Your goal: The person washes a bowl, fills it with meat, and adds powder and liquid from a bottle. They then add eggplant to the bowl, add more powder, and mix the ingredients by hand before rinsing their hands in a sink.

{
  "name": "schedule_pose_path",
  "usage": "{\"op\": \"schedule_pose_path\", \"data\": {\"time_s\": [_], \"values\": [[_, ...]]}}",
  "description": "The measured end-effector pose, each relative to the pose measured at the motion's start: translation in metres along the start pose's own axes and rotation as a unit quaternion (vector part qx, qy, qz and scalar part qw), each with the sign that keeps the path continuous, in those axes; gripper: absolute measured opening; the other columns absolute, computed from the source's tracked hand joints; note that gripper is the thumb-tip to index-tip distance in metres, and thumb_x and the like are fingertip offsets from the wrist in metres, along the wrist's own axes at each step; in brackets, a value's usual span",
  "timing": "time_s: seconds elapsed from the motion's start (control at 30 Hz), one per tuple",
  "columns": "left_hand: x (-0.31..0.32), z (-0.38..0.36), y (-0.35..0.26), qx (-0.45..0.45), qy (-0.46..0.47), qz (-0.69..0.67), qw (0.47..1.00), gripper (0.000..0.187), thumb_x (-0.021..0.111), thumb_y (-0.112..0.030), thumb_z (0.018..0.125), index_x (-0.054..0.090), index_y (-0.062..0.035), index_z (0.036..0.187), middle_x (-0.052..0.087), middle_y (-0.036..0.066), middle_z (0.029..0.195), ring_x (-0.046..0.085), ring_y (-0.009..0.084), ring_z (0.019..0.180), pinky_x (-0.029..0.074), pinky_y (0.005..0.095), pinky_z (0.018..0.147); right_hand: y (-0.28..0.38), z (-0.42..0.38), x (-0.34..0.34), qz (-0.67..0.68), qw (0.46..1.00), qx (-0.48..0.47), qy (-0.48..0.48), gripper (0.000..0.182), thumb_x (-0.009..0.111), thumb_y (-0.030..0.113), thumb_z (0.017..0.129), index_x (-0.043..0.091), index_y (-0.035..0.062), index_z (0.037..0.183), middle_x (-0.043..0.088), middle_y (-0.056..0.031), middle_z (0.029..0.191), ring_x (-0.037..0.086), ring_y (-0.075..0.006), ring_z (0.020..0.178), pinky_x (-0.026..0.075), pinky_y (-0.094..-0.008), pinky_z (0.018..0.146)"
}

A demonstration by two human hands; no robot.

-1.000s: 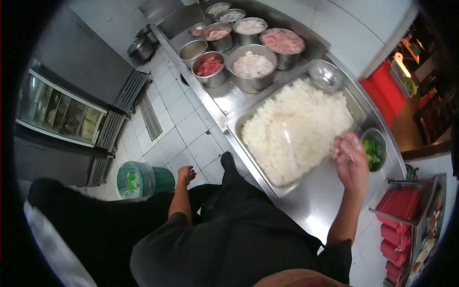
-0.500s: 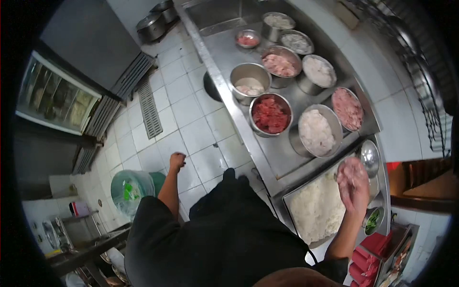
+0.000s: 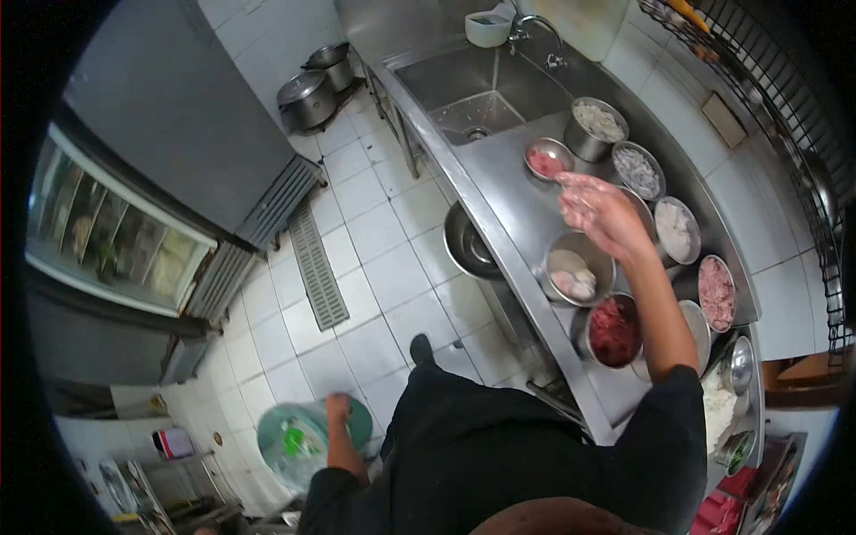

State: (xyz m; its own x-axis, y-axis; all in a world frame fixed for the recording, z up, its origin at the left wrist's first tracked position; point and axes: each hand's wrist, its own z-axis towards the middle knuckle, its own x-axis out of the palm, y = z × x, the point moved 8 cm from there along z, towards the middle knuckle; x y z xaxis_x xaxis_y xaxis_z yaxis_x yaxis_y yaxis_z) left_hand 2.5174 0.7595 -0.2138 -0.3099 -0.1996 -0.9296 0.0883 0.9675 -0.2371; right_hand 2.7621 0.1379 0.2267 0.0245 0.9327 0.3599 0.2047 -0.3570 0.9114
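My right hand [image 3: 596, 212] reaches over the steel counter, fingers curled and smeared with pale residue; whether something is in them is unclear. It is just below a small bowl of pink meat [image 3: 547, 160] and above a pot with a little pale meat [image 3: 575, 275]. A pot of dark red meat [image 3: 615, 333] stands under my right forearm. My left hand [image 3: 338, 407] hangs low beside the green bin, blurred, its fingers not readable. Pots of pale food [image 3: 598, 122], translucent strips [image 3: 637, 171], white food [image 3: 676, 230] and pink meat [image 3: 716, 292] line the back.
A sink [image 3: 477, 107] with a tap [image 3: 540, 31] is at the counter's far end. On the tiled floor are a green bin [image 3: 294, 446], lidded pots [image 3: 306, 100] and a drain grate [image 3: 316, 263]. Steel fridges [image 3: 169, 107] stand left. A wire rack [image 3: 794, 178] hangs right.
The view has shifted toward the sink. My right hand has moved from above the tray of white food to near the small meat bowl. My left hand is lower, by the bin.
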Motion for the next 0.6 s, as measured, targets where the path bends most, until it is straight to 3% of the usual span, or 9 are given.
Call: {"op": "schedule_pose_path", "data": {"time_s": [0.03,0.07,0.17,0.2,0.3,0.37,0.47,0.6], "values": [[0.006,-0.005,0.037,-0.157,0.036,-0.164,0.973,0.013,0.063,-0.014,0.072,0.063,-0.0019,0.076,0.063,0.014,0.068,0.062,0.0249,0.055,0.051,0.0386,0.053,-0.005,0.033,0.012,0.01,1.0,-0.001,-0.013,0.03,0.057,0.003,0.088,0.052,-0.0032,0.117,0.06,-0.008,0.093,0.058,-0.0145,0.082,0.049,-0.0255,0.069],[0.016,-0.013,0.067,-0.309,0.073,-0.317,0.894,0.011,0.067,-0.012,0.071,0.064,-0.0035,0.078,0.063,0.012,0.069,0.064,0.0246,0.057,0.05,0.0393,0.049,-0.009,0.063,0.02,0.021,0.999,-0.001,-0.027,0.03,0.057,0.004,0.088,0.052,-0.0031,0.117,0.06,-0.0081,0.093,0.059,-0.0146,0.081,0.049,-0.0256,0.068],[-0.028,0.0,0.108,-0.467,0.024,-0.46,0.755,0.014,0.063,-0.014,0.078,0.062,0.0003,0.08,0.059,0.012,0.067,0.06,0.0239,0.049,0.045,0.0358,0.039,-0.015,0.147,0.03,0.028,0.999,-0.015,-0.042,0.029,0.057,0.006,0.089,0.052,-0.0023,0.116,0.06,-0.0087,0.093,0.058,-0.0147,0.078,0.05,-0.0253,0.067],[-0.048,0.019,0.119,-0.443,0.019,-0.453,0.774,0.017,0.061,-0.015,0.081,0.06,0.0014,0.084,0.057,0.011,0.068,0.059,0.0234,0.048,0.044,0.0336,0.036,-0.016,0.167,0.031,0.039,0.997,-0.019,-0.058,0.026,0.057,0.006,0.088,0.054,-0.0021,0.113,0.06,-0.0088,0.092,0.058,-0.0146,0.077,0.05,-0.0252,0.066],[-0.114,0.085,0.144,-0.426,-0.061,-0.474,0.768,0.014,0.061,-0.012,0.078,0.059,0.0009,0.084,0.057,0.009,0.067,0.06,0.0208,0.05,0.045,0.0325,0.038,-0.016,0.237,0.018,0.063,0.992,-0.032,-0.103,0.016,0.058,0.006,0.087,0.058,-0.0014,0.101,0.06,-0.0088,0.087,0.058,-0.0145,0.075,0.049,-0.025,0.063],[-0.148,0.138,0.154,-0.403,-0.077,-0.491,0.769,0.018,0.062,-0.014,0.081,0.061,-0.0025,0.094,0.059,0.007,0.073,0.059,0.0189,0.051,0.045,0.0276,0.041,-0.026,0.292,-0.015,0.07,0.988,-0.031,-0.132,0.009,0.058,0.005,0.086,0.06,-0.0008,0.092,0.06,-0.0084,0.083,0.058,-0.0143,0.072,0.049,-0.025,0.06],[-0.207,0.218,0.143,-0.362,-0.083,-0.47,0.801,0.024,0.061,-0.017,0.083,0.059,-0.004,0.103,0.06,0.006,0.077,0.061,0.0184,0.06,0.048,0.0298,0.05,-0.022,0.351,-0.058,0.038,0.977,-0.036,-0.206,0.007,0.057,0.005,0.085,0.061,-0.0001,0.083,0.058,-0.0074,0.075,0.056,-0.0141,0.064,0.047,-0.0257,0.054],[-0.269,0.311,0.119,-0.311,-0.096,-0.475,0.818,0.029,0.061,-0.016,0.085,0.058,-0.0025,0.11,0.062,0.008,0.085,0.061,0.0176,0.066,0.049,0.0293,0.055,-0.015,0.435,-0.136,0.03,0.956,-0.053,-0.286,0.008,0.054,0.005,0.086,0.061,0.0009,0.085,0.057,-0.0065,0.071,0.054,-0.0139,0.058,0.046,-0.0248,0.052]]}}
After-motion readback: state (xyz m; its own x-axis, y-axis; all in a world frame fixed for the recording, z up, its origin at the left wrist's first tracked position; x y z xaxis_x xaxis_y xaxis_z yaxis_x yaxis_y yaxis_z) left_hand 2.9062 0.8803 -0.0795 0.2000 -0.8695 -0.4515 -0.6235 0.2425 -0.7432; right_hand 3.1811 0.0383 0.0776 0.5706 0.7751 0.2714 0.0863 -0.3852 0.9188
